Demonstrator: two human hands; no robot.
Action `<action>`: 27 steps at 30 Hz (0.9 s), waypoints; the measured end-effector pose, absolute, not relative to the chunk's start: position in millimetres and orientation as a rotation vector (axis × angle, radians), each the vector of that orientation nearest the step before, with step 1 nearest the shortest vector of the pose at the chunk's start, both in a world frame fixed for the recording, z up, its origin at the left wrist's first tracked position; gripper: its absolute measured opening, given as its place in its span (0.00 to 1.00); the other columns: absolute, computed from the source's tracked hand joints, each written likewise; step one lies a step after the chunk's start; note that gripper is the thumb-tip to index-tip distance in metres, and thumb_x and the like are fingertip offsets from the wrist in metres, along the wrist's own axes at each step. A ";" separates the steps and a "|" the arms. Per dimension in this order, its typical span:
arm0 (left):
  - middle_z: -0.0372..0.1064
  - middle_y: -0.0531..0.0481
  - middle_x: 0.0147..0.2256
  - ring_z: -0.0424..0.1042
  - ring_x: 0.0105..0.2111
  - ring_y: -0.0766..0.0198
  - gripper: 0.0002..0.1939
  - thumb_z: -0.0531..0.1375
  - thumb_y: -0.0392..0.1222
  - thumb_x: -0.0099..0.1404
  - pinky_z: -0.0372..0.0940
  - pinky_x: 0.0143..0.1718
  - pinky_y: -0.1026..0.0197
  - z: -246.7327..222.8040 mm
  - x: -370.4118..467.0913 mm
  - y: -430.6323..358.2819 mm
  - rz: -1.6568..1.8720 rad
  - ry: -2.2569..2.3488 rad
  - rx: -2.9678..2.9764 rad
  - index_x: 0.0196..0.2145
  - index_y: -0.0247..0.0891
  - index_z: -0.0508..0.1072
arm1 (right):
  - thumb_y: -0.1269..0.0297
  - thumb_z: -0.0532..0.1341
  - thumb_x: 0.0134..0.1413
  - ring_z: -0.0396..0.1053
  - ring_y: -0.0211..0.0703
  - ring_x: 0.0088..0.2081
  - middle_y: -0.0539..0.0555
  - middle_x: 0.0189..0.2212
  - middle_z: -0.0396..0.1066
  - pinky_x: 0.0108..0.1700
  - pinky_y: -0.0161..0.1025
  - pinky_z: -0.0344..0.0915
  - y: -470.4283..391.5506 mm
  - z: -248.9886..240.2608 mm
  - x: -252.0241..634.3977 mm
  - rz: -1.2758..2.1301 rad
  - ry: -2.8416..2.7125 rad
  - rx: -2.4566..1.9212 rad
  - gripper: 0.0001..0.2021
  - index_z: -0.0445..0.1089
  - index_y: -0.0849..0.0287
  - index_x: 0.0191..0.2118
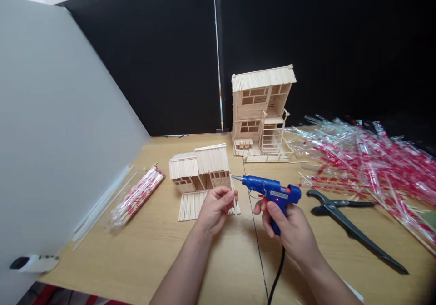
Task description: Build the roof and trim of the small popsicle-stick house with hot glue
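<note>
My right hand (284,223) is wrapped round the handle of a blue glue gun (269,188) with a small red light on it. The gun's metal nozzle points left, close to the upper end of a thin wooden stick (232,184). That stick stands nearly upright, pinched in the fingers of my left hand (220,207). Behind my left hand is a small stick-built house (213,162) with two slatted roof parts and a slatted deck (190,206) in front, partly hidden by the hand.
A taller two-storey stick house (254,107) stands at the back. On the left lie a wrapped stick bundle (138,196) and white glue sticks (102,202). Dark pincers (347,218) and a heap of red-and-clear wrappers (371,159) are on the right. A black cord (279,273) hangs below the gun.
</note>
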State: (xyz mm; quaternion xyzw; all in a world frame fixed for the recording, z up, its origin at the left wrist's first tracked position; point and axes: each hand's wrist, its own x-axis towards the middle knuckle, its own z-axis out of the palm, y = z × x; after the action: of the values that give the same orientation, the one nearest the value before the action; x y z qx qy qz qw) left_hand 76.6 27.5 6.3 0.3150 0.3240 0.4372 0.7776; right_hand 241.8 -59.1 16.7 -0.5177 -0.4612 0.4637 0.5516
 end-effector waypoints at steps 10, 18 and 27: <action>0.73 0.50 0.26 0.67 0.25 0.72 0.17 0.77 0.44 0.42 0.57 0.26 0.69 7.8 76.2 28.5 0.974 0.686 0.684 0.25 0.34 0.76 | 0.44 0.54 0.62 0.59 0.36 0.17 0.48 0.14 0.63 0.23 0.35 0.54 -59.9 19.0 240.4 1.098 -1.122 -1.253 0.22 0.69 0.61 0.34; 0.73 0.50 0.25 0.66 0.22 0.73 0.18 0.77 0.45 0.42 0.58 0.26 0.70 11.5 75.2 27.5 0.988 0.680 0.685 0.24 0.33 0.75 | 0.45 0.55 0.62 0.60 0.35 0.17 0.49 0.17 0.65 0.22 0.34 0.55 -60.1 18.6 238.4 1.082 -1.139 -1.249 0.21 0.68 0.61 0.33; 0.71 0.51 0.23 0.66 0.22 0.73 0.17 0.76 0.45 0.43 0.59 0.25 0.71 12.6 73.9 28.6 1.012 0.656 0.688 0.24 0.33 0.76 | 0.44 0.54 0.62 0.60 0.35 0.16 0.47 0.15 0.62 0.20 0.33 0.57 -60.4 23.6 235.8 1.076 -1.159 -1.262 0.22 0.68 0.61 0.32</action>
State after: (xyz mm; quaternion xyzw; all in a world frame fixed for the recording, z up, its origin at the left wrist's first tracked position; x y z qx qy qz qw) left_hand 73.9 28.6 12.6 0.3168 0.3021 0.4665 0.7686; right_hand 235.8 -60.4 23.6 -0.5287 -0.4856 0.4510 0.5303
